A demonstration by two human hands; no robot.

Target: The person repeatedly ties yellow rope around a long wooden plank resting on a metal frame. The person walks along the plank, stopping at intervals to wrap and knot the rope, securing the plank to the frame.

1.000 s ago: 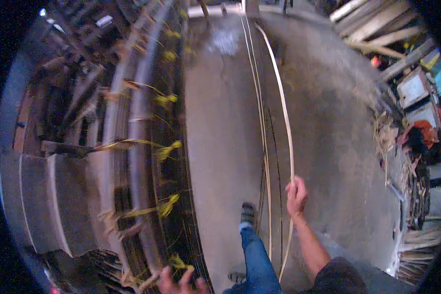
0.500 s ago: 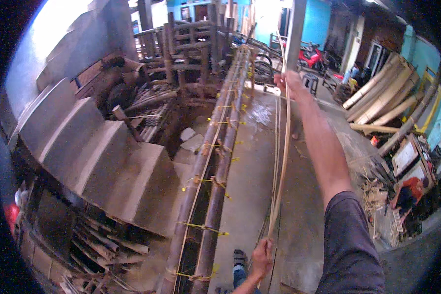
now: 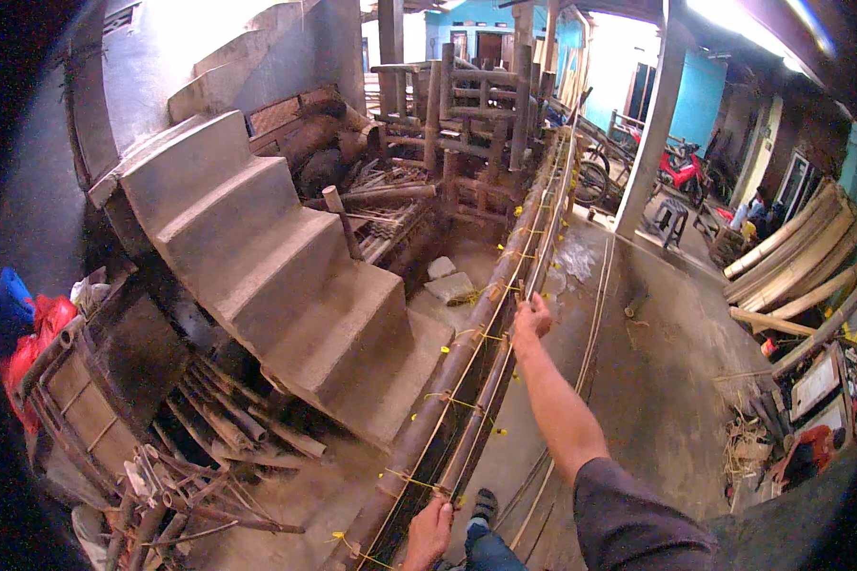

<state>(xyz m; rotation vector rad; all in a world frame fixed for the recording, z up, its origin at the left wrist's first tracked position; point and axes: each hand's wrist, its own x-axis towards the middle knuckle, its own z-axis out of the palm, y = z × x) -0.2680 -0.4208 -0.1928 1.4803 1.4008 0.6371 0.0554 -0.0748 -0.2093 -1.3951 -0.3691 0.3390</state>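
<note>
Two long dark bamboo poles run side by side away from me, the left pole and the right pole, with yellow ties across them at intervals. A long thin bamboo strip lies along the right pole, between my hands. Low and close to me, my left hand is closed on the strip at the pole. Farther along, my right hand pinches the same strip by an upright peg, its arm stretched forward. The fingers' exact grip is partly hidden.
Concrete steps rise on the left, above stacked bamboo pieces. Loose strips lie on the floor right of the poles. A grey post, a stool, a red motorbike and split bamboo stand farther right.
My right hand has come down from its raised position, bringing the strip left onto the right pole. My left hand has also moved left to that pole. The view has turned left.
</note>
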